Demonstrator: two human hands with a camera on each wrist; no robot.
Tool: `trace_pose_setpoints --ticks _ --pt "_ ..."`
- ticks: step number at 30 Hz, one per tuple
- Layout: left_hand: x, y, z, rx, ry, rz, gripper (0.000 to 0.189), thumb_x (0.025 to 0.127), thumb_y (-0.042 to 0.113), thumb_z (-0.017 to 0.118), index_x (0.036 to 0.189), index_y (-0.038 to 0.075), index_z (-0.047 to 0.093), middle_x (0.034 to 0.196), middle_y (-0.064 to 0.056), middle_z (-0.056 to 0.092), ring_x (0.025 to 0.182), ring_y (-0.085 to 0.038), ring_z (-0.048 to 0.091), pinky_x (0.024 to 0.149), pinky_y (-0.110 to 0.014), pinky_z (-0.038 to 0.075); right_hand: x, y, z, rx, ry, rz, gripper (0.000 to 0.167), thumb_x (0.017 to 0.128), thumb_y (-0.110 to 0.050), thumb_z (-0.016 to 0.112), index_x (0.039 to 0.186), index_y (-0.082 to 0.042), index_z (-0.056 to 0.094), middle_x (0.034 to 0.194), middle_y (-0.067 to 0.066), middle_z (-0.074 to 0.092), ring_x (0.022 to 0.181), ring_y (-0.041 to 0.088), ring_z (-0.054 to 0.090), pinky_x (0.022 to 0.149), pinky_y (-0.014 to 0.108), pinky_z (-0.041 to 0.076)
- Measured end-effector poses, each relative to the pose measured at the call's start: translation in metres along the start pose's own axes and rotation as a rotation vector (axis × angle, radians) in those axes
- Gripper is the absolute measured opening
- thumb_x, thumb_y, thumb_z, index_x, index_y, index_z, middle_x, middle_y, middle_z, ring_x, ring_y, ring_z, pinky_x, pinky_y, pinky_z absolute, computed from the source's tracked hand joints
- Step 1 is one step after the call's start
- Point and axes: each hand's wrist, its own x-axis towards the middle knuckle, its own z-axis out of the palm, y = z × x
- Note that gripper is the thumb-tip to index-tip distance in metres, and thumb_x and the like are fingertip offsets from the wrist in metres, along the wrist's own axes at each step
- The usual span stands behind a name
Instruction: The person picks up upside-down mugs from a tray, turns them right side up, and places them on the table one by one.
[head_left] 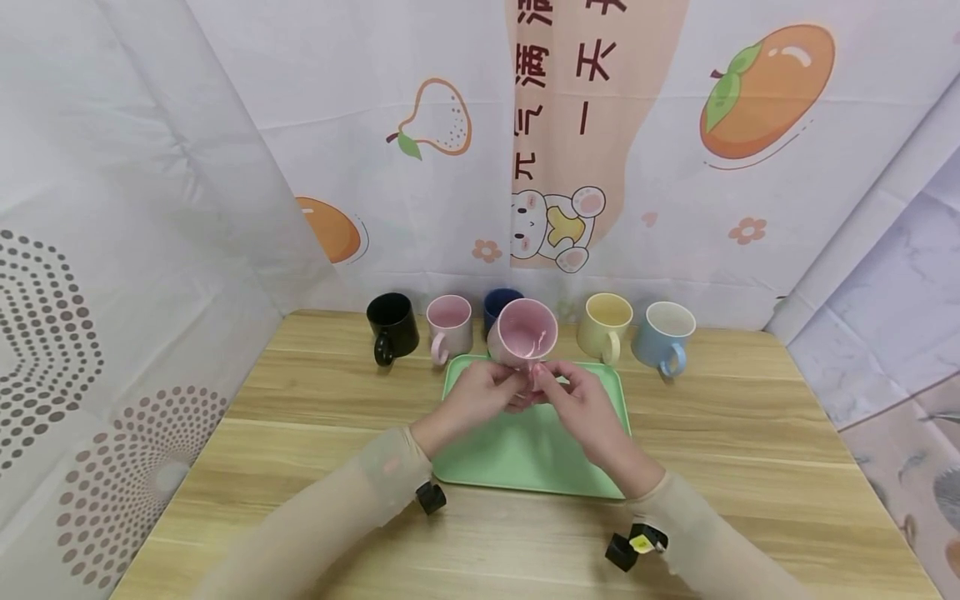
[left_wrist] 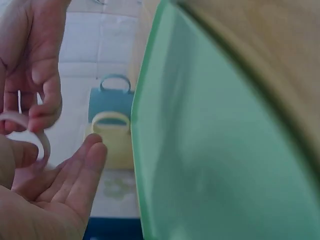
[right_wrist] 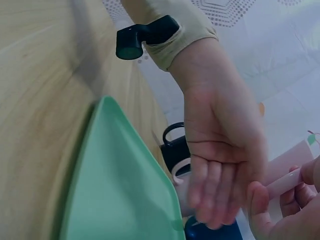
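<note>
A pink mug (head_left: 528, 329) is held up over the far edge of a green tray (head_left: 525, 458), its mouth tipped toward the head camera. Both hands meet at its handle (left_wrist: 44, 147), which points toward the person. My right hand (head_left: 585, 408) pinches the handle between thumb and fingers. From the other side, my left hand (head_left: 480, 396) has its thumb at the handle loop, while its other fingers (right_wrist: 215, 190) extend fairly straight beneath. The left thumb is partly hidden in the right wrist view.
Behind the tray stand a black mug (head_left: 393, 325), a second pink mug (head_left: 452, 325), a navy mug (head_left: 492, 310), a yellow mug (head_left: 600, 329) and a blue mug (head_left: 656, 340). A printed curtain (head_left: 420, 208) hangs behind the wooden table (head_left: 337, 433).
</note>
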Motion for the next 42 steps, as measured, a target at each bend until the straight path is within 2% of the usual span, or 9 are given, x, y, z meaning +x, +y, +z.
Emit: trace_pose_setpoints --ticks 5,8,12,15,17,22,28,37,42 --pt "0.003 -0.001 -0.016 0.155 -0.008 -0.024 0.033 0.110 0.026 0.066 0.115 -0.003 0.080 0.100 -0.015 0.082 0.091 -0.031 0.082 0.076 -0.032 0.067 0.007 -0.004 -0.005 0.050 0.024 0.005 0.029 0.115 -0.014 0.058 0.119 0.013 0.069 0.118 0.023 0.072 0.096 0.023 0.078 0.094 0.030 0.063" --pt "0.001 -0.001 -0.025 0.216 0.026 0.019 0.030 0.110 0.026 0.066 0.115 0.000 0.082 0.101 -0.015 0.083 0.091 -0.026 0.082 0.076 -0.032 0.066 0.013 -0.002 -0.008 0.065 0.046 -0.009 0.029 0.115 -0.012 0.057 0.116 0.015 0.067 0.117 0.024 0.069 0.093 0.020 0.076 0.091 0.030 0.064" --pt "-0.008 0.000 -0.036 0.288 0.092 0.105 0.025 0.109 0.025 0.068 0.116 0.006 0.083 0.101 -0.008 0.083 0.090 -0.016 0.080 0.079 -0.034 0.065 0.024 0.003 -0.015 0.060 0.077 -0.017 0.028 0.115 -0.010 0.055 0.117 0.016 0.066 0.115 0.022 0.066 0.089 0.016 0.074 0.088 0.026 0.064" --pt "-0.015 -0.001 -0.042 0.344 0.122 0.139 0.025 0.108 0.025 0.068 0.119 0.008 0.082 0.103 -0.004 0.083 0.092 -0.013 0.078 0.086 -0.038 0.064 0.031 0.005 -0.021 0.050 0.098 -0.003 0.028 0.115 -0.010 0.054 0.120 0.016 0.065 0.115 0.021 0.065 0.088 0.015 0.073 0.087 0.023 0.063" --pt "-0.020 -0.003 -0.046 0.374 0.125 0.136 0.026 0.108 0.026 0.069 0.121 0.007 0.081 0.107 -0.003 0.082 0.096 -0.014 0.078 0.091 -0.041 0.064 0.035 0.007 -0.025 0.041 0.108 0.010 0.028 0.115 -0.010 0.054 0.121 0.016 0.065 0.115 0.022 0.064 0.087 0.015 0.073 0.087 0.023 0.063" --pt "-0.029 -0.011 -0.054 0.487 0.092 0.145 0.032 0.107 0.028 0.069 0.128 0.006 0.078 0.118 -0.004 0.081 0.107 -0.022 0.078 0.098 -0.044 0.063 0.046 0.015 -0.033 -0.005 0.127 0.053 0.032 0.116 -0.013 0.055 0.127 0.015 0.065 0.117 0.025 0.065 0.089 0.014 0.073 0.086 0.022 0.063" --pt "-0.039 -0.023 -0.063 0.612 0.043 0.218 0.042 0.106 0.027 0.069 0.141 0.002 0.070 0.139 -0.012 0.073 0.123 -0.034 0.072 0.105 -0.052 0.059 0.059 0.026 -0.037 -0.044 0.151 0.113 0.036 0.116 -0.017 0.055 0.130 0.014 0.065 0.126 0.028 0.066 0.095 0.019 0.072 0.088 0.025 0.064" --pt "-0.052 -0.037 -0.066 0.708 0.004 0.313 0.048 0.105 0.025 0.071 0.144 -0.002 0.066 0.142 -0.017 0.071 0.132 -0.033 0.068 0.112 -0.053 0.055 0.072 0.041 -0.039 -0.085 0.167 0.168 0.041 0.117 -0.024 0.055 0.128 0.015 0.064 0.124 0.028 0.066 0.108 0.036 0.072 0.099 0.039 0.063" --pt "-0.056 -0.045 -0.065 0.751 -0.031 0.332 0.051 0.105 0.026 0.072 0.146 -0.003 0.064 0.145 -0.019 0.068 0.137 -0.036 0.065 0.116 -0.054 0.052 0.079 0.048 -0.040 -0.111 0.167 0.169 0.043 0.117 -0.024 0.055 0.127 0.016 0.065 0.122 0.029 0.066 0.109 0.040 0.071 0.101 0.044 0.063"
